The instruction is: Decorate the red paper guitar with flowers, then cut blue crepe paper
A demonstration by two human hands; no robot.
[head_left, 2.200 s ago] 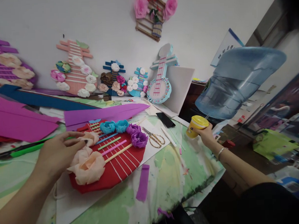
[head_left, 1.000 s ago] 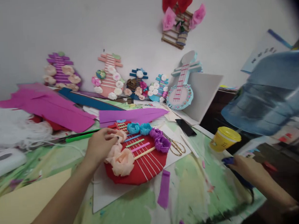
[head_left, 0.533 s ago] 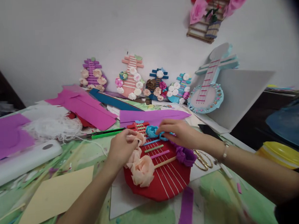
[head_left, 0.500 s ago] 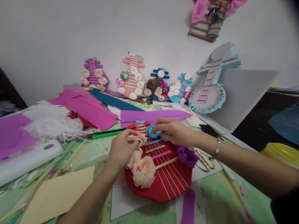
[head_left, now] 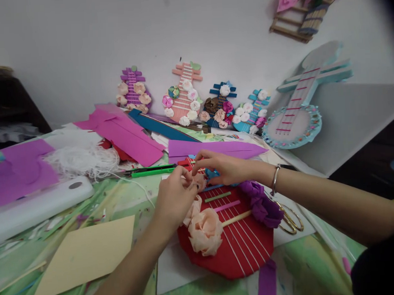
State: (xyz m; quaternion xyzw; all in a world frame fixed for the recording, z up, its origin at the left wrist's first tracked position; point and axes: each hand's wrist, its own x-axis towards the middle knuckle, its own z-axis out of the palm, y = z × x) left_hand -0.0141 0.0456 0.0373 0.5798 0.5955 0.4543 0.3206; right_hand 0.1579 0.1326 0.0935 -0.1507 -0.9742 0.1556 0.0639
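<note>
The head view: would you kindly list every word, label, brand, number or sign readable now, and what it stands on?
None: no text can be read in this view.
Red lute: no readable writing on what shows.
White object: a dark oval; any mark in it is too small to read.

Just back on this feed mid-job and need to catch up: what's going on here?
Someone is handling a red lute-shaped craft resting on a white sheet. The left hand has its grip at the upper peach paper flower. The right hand, fingers spread, is by a blue paper flower; contact is unclear. A larger peach paper flower and purple paper flowers sit lower down, beside gold-handled scissors.
</note>
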